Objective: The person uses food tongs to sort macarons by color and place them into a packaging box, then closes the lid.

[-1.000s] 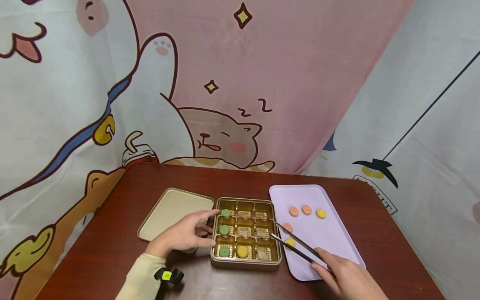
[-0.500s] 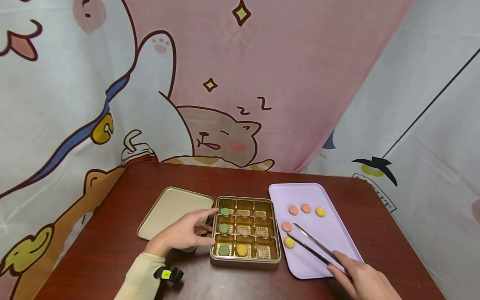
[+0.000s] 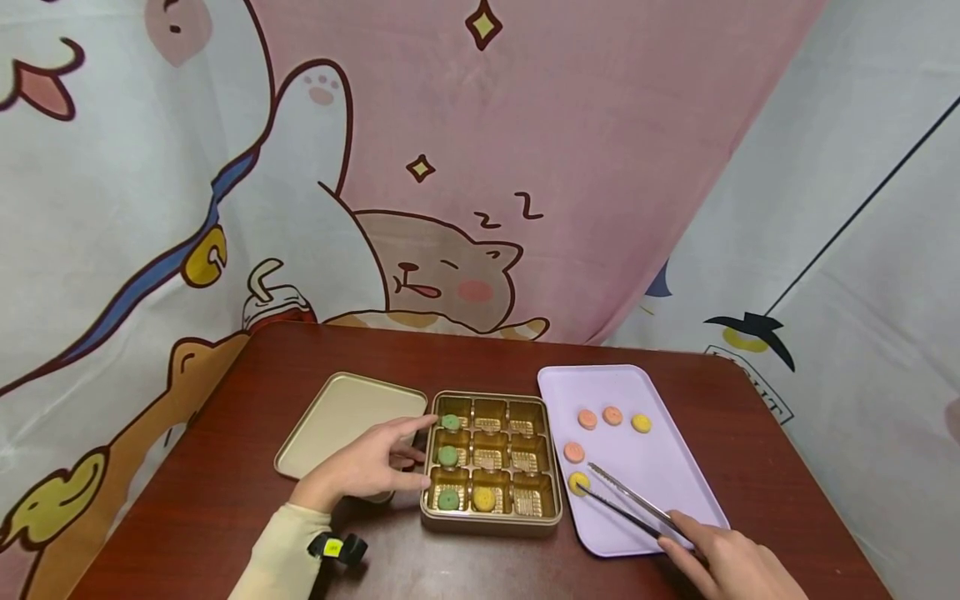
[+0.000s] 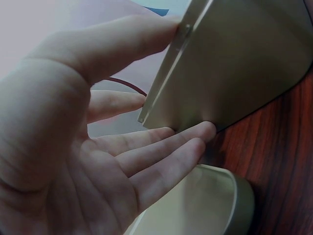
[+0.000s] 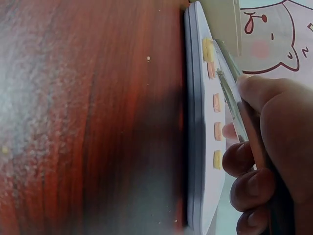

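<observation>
My left hand (image 3: 367,462) has its fingers spread, with thumb and fingertips against the left side of a gold divided tin (image 3: 491,527). In the left wrist view, the fingers reach toward the tin's wall (image 4: 234,58). Three green macarons (image 3: 447,456) fill the tin's left column, and a yellow macaron (image 3: 483,499) sits in the front middle compartment. My right hand (image 3: 731,554) grips metal tongs (image 3: 637,498), spread apart over the lilac tray (image 3: 637,542). One tip is at the tray's near yellow macaron (image 3: 576,480), the other just to its upper right; contact is unclear.
Several pink and yellow macarons lie on the tray, including a pink macaron (image 3: 573,452) close to the tong tips. A beige lid (image 3: 352,417) lies left of the tin, partly behind my left hand. A patterned cloth (image 3: 585,208) hangs behind the table (image 3: 465,354).
The tongs moved right from the tin's right edge onto the tray, then one tip came to the near yellow macaron. My left hand stayed at the tin.
</observation>
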A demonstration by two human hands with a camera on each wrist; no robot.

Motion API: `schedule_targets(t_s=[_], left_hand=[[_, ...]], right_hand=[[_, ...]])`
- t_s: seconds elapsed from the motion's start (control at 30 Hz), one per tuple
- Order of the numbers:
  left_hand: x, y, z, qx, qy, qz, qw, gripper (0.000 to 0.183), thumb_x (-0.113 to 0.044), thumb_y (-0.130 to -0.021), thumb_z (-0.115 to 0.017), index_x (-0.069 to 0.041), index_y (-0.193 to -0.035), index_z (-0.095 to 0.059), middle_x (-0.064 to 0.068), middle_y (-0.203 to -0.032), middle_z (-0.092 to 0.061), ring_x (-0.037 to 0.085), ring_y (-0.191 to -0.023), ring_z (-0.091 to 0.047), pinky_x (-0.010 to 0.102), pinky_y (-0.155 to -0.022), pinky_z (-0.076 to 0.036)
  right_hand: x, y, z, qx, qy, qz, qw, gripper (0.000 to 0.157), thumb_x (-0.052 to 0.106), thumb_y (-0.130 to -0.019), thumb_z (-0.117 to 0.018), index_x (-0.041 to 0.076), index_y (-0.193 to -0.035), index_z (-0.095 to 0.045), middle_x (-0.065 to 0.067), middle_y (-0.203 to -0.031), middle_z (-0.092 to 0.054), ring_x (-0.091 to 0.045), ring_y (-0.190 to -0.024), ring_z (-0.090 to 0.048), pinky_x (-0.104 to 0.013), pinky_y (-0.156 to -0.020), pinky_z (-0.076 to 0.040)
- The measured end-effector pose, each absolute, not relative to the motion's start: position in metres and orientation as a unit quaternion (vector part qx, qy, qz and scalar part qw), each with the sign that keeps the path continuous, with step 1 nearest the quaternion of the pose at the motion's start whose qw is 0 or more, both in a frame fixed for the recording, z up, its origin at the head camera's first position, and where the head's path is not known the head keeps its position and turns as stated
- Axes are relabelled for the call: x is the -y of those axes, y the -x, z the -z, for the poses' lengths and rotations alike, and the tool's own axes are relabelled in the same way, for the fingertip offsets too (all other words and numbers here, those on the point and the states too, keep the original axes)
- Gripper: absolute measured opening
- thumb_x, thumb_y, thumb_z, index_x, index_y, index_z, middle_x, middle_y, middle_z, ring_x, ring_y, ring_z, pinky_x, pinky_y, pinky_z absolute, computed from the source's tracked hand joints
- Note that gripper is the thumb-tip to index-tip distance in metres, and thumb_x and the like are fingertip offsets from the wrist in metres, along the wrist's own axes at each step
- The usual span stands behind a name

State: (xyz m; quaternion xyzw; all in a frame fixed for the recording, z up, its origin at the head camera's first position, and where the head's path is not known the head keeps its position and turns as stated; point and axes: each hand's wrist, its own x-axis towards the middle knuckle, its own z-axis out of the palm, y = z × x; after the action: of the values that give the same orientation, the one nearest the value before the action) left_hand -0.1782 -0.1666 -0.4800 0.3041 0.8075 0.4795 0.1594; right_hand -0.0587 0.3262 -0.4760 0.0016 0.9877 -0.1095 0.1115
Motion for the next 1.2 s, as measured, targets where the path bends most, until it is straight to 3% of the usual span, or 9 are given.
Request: schedule_targets(t_s=[0.43,0.57,0.8,1.2], left_hand=[[0.167,0.178,0.480,-0.805,-0.306,-0.483,0.160,0.091,-0.021,-0.091,-0.085,-0.001,-0.163,-0.033,0.029,-0.162,-0.037,0.036,-0.118,-0.070,0.044,-0.102,-0.060],[0.167,0.178,0.480,-0.804,-0.307,-0.483,0.159,0.091,-0.020,-0.091,-0.085,-0.001,-0.163,-0.033,0.029,-0.162,-0.038,0.036,-0.117,-0.070,0.044,-0.101,-0.060],[0.166,0.178,0.480,-0.805,-0.305,-0.483,0.161,0.090,-0.021,-0.091,-0.085,-0.002,-0.163,-0.034,0.028,-0.163,-0.037,0.035,-0.118,-0.070,0.043,-0.102,-0.060],[0.166,0.178,0.479,-0.807,-0.303,-0.481,0.161,0.090,-0.021,-0.091,-0.085,-0.002,-0.163,-0.034,0.029,-0.163,-0.036,0.035,-0.118,-0.070,0.044,-0.101,-0.060]], right_hand=[[-0.328,0.059,0.484,-0.986,-0.004,0.105,0.129,0.061,0.060,-0.093,-0.071,0.008,-0.125,-0.073,-0.003,-0.098,-0.074,-0.016,-0.074,-0.057,-0.040,-0.064,-0.060],[-0.327,0.059,0.484,-0.987,0.000,0.103,0.126,0.055,0.059,-0.093,-0.072,0.012,-0.122,-0.074,0.001,-0.093,-0.071,-0.015,-0.072,-0.054,-0.036,-0.061,-0.055],[-0.324,0.062,0.484,-0.988,0.013,0.090,0.122,0.055,0.061,-0.094,-0.069,0.013,-0.122,-0.074,0.001,-0.101,-0.074,-0.010,-0.076,-0.059,-0.044,-0.071,-0.064],[-0.320,0.063,0.487,-0.993,0.034,0.071,0.091,0.036,0.049,-0.096,-0.073,0.019,-0.115,-0.075,0.007,-0.093,-0.074,-0.005,-0.070,-0.056,-0.034,-0.063,-0.060]])
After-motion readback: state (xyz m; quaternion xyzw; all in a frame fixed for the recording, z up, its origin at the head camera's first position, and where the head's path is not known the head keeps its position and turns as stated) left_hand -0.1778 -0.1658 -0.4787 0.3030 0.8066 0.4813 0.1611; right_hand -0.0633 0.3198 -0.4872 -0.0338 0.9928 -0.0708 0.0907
